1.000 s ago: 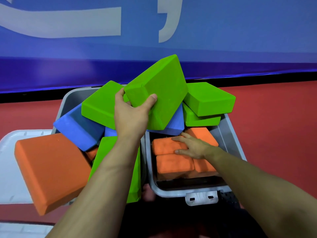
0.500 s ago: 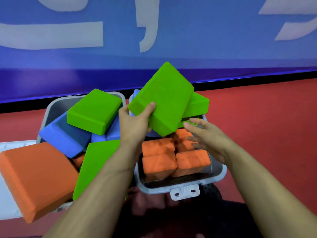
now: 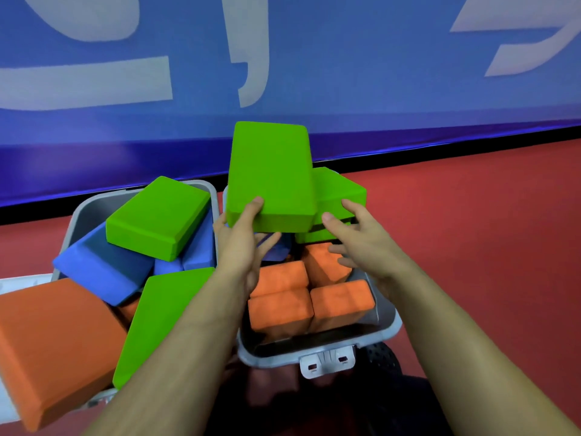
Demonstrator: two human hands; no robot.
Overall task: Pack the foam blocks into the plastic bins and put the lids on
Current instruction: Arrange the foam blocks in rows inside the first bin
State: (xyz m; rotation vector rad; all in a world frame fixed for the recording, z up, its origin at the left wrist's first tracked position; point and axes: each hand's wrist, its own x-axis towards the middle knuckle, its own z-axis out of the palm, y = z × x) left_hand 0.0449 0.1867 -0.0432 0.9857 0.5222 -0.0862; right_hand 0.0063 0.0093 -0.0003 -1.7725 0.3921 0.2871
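Observation:
My left hand (image 3: 240,243) grips the near left corner of a green foam block (image 3: 270,177), thumb on top, holding it above the right grey bin (image 3: 385,333). My right hand (image 3: 358,237) hovers open beside the block's near right corner, apart from it. Inside the right bin lie several orange blocks (image 3: 279,309) with another green block (image 3: 341,191) and a blue one at the back. The left grey bin (image 3: 83,212) is heaped with a green block (image 3: 157,218), a blue block (image 3: 100,269) and an upright green block (image 3: 157,316).
A large orange block (image 3: 53,347) leans at the left over a white lid (image 3: 19,281). Red floor stretches to the right. A blue wall with white lettering stands behind the bins. A white latch (image 3: 327,361) hangs on the right bin's near rim.
My left hand has swung the green block round and squared it over the right bin. My right hand has lifted off the orange blocks and risen beside the block.

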